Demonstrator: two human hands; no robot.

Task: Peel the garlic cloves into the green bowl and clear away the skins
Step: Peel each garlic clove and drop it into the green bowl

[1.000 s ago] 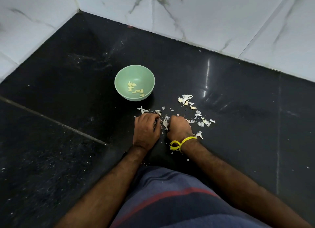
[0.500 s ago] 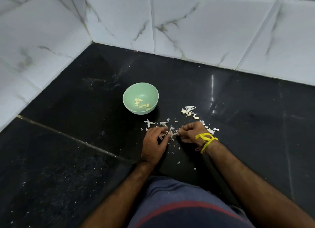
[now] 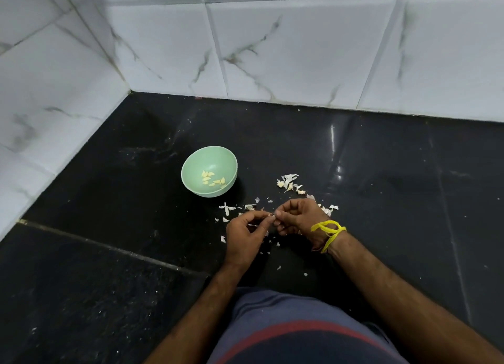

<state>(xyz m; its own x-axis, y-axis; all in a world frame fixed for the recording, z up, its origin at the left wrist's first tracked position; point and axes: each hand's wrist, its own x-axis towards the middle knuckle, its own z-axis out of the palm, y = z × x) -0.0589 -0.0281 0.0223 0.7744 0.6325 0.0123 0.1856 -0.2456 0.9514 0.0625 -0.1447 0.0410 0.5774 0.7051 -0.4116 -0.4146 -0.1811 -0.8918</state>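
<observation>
The fingertips of the left hand (image 3: 244,237) and the right hand (image 3: 298,218) meet above the black floor (image 3: 114,200), both sets of fingers curled and pinching between them something small and pale that is too tiny to name for sure. Torn garlic skins (image 3: 290,182) lie scattered on the floor around and beyond the hands, and a yellow thread (image 3: 328,231) circles the right wrist. The green bowl (image 3: 209,171) stands further out, to the left of the skins, with peeled cloves (image 3: 212,179) in its bottom
</observation>
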